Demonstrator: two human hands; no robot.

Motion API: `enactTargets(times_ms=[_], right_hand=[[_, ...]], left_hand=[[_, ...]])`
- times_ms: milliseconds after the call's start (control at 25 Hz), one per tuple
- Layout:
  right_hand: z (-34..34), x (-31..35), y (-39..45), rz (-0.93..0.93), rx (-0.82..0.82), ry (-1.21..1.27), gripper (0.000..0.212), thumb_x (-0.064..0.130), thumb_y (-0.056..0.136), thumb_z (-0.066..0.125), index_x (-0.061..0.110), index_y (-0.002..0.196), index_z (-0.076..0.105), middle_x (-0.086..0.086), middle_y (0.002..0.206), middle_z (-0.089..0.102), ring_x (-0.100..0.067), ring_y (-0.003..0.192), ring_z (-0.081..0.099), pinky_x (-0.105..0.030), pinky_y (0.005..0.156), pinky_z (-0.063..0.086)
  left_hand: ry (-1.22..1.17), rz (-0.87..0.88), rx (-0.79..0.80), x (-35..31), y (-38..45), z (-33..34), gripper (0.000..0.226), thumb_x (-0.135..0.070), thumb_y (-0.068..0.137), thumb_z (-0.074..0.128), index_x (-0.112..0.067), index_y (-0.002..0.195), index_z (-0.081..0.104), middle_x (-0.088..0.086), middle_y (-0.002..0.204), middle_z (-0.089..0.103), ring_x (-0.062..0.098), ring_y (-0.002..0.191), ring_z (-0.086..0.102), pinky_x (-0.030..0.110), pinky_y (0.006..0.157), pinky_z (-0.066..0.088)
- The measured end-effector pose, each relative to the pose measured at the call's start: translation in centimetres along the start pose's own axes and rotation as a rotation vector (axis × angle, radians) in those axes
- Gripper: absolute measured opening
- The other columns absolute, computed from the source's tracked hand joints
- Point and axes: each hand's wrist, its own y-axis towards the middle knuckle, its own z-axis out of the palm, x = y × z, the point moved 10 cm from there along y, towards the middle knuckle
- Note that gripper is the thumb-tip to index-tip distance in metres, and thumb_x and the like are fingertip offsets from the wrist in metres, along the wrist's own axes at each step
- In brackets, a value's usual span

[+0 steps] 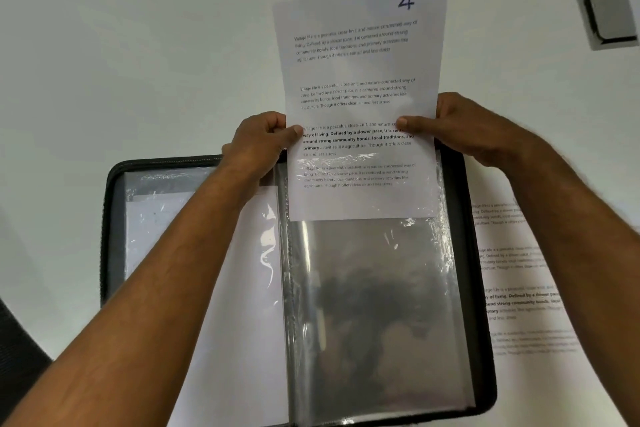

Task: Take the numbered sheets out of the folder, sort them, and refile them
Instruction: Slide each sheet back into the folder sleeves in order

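From the head camera we see sheet 4 [360,80] partway in the clear sleeve [374,305] on the open folder's [457,184] right page — its top half sticking out past the folder's far edge. Our left hand [263,142] pinches its left edge, our right hand [460,128] its right edge — fingers clenched on paper. More printed sheets [519,288] lie on the counter [138,45] by the folder's right edge.
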Motion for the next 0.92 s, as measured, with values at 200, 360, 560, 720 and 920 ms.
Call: enactTargets(times_ms=[200, 360, 560, 720, 920], right_hand=[[-0.6, 0.3, 0.2, -0.014, -0.155, 0.103, 0.028, 0.035, 0.097, 0.071, 0.021, 0.121, 0.073, 0.005, 0.114, 0.078, -0.015, 0.103, 0.076, -0.041, 0.099, 0.058], [-1.0, -0.5, 0.5, 0.035, -0.276, 0.153, 0.029, 0.04, 0.096, 0.072, 0.018, 0.115, 0.074, 0.003, 0.107, 0.08, -0.017, 0.099, 0.077, -0.045, 0.099, 0.059], [-0.4, -0.7, 0.5, 0.07, -0.133, 0.05, 0.036, 0.04, 0.094, 0.072, 0.015, 0.12, 0.073, -0.001, 0.11, 0.079, -0.026, 0.104, 0.076, -0.034, 0.08, 0.061], [-0.3, -1.0, 0.4, 0.085, -0.059, 0.058, 0.037, 0.04, 0.092, 0.074, 0.014, 0.119, 0.074, -0.003, 0.114, 0.079, -0.032, 0.112, 0.073, -0.051, 0.104, 0.054], [-0.5, -0.8, 0.2, 0.052, -0.199, 0.19, 0.033, 0.04, 0.092, 0.076, 0.015, 0.114, 0.076, 0.001, 0.112, 0.079, -0.022, 0.108, 0.075, -0.047, 0.106, 0.054]], left_hand=[[0.013, -0.036, 0.037, 0.4, 0.0, 0.0, 0.026, -0.051, 0.072, 0.082, -0.027, 0.078, 0.072, -0.002, 0.096, 0.08, 0.028, 0.101, 0.075, 0.05, 0.103, 0.053], [0.003, -0.07, 0.089, 0.5, -0.2, 0.2, 0.023, -0.026, 0.094, 0.075, -0.007, 0.106, 0.072, 0.008, 0.104, 0.079, 0.023, 0.089, 0.072, 0.033, 0.071, 0.051], [-0.023, -0.038, 0.052, 0.2, -0.1, -0.1, 0.033, -0.035, 0.096, 0.072, -0.006, 0.111, 0.07, 0.004, 0.106, 0.079, 0.025, 0.099, 0.075, 0.039, 0.094, 0.058], [-0.012, 0.0, -0.024, 0.2, 0.3, -0.6, 0.048, -0.062, 0.078, 0.072, -0.016, 0.093, 0.073, -0.003, 0.099, 0.08, 0.026, 0.102, 0.074, 0.05, 0.106, 0.051], [0.005, -0.027, 0.018, 0.8, 0.5, -0.4, 0.07, -0.073, 0.059, 0.074, -0.013, 0.096, 0.074, 0.0, 0.097, 0.08, 0.033, 0.102, 0.075, 0.057, 0.102, 0.053]])
